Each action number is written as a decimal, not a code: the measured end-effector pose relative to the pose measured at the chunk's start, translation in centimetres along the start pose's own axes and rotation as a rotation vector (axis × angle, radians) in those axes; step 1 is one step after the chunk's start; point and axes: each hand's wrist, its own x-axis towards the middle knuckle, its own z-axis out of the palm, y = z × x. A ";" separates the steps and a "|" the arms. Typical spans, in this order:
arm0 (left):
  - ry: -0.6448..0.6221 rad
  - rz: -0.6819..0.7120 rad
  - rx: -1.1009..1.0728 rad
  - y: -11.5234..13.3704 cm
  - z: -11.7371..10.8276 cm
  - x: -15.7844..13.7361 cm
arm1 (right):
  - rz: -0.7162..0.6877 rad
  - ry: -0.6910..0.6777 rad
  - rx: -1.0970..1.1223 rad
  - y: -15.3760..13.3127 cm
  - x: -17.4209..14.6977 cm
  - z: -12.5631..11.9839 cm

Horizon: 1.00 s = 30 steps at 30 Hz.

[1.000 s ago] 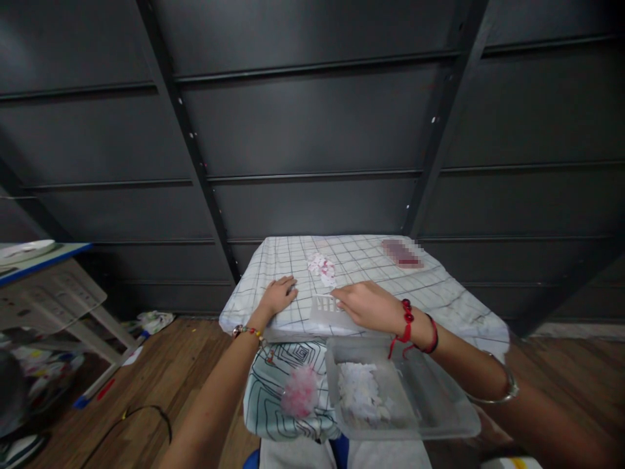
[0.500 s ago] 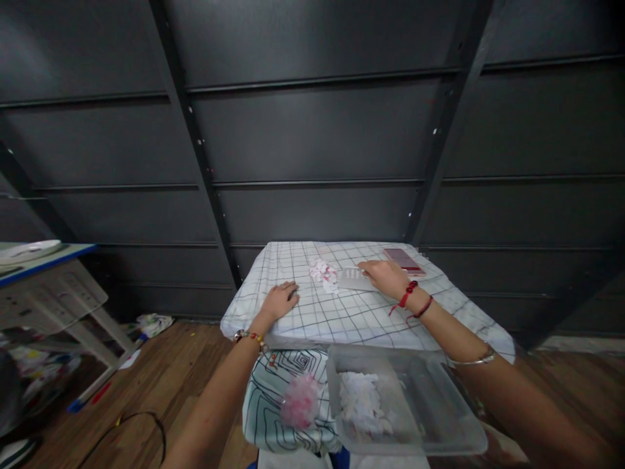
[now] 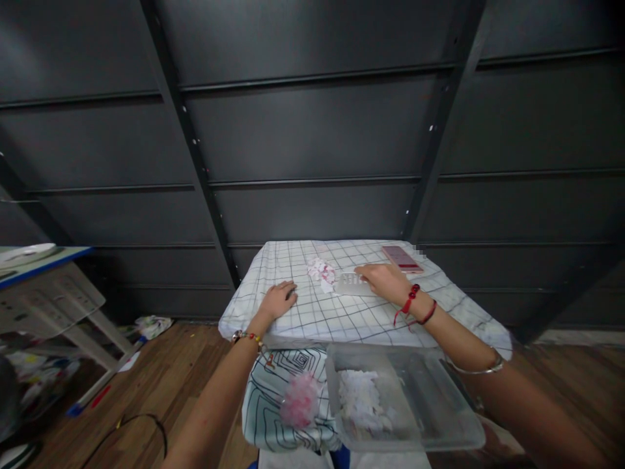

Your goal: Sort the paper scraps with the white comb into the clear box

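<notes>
My right hand [image 3: 385,281] reaches over the white checked cloth on the table, its fingers closed at the upper edge of a flat pale card [image 3: 347,284] with small whitish marks or pieces in a row. The palm side of that hand and part of the card are hidden. Just left of the card lies a small heap of white and pink paper scraps [image 3: 321,270]. My left hand [image 3: 278,299] rests on the cloth near the table's left side, fingers stretched out and holding nothing.
A clear plastic box [image 3: 439,410] with white paper scraps [image 3: 362,398] sits nearest me. Beside it, a pink and white bundle [image 3: 299,400] lies on a pale green patterned cushion [image 3: 263,404]. A pink phone-like slab [image 3: 401,258] lies at the back right. A dark panelled wall [image 3: 312,143] stands behind.
My right hand and the pale card have shifted slightly toward me and to the left. My left hand stays in place on the cloth.
</notes>
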 end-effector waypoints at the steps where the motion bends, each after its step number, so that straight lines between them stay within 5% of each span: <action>1: 0.002 0.002 -0.004 -0.1 0.1 0.0 | -0.009 -0.004 0.000 0.2 -0.1 0.0; 30: 0.022 0.000 -0.003 -0.2 0.1 0.2 | -0.023 0.074 -0.017 1.3 -2.1 0.1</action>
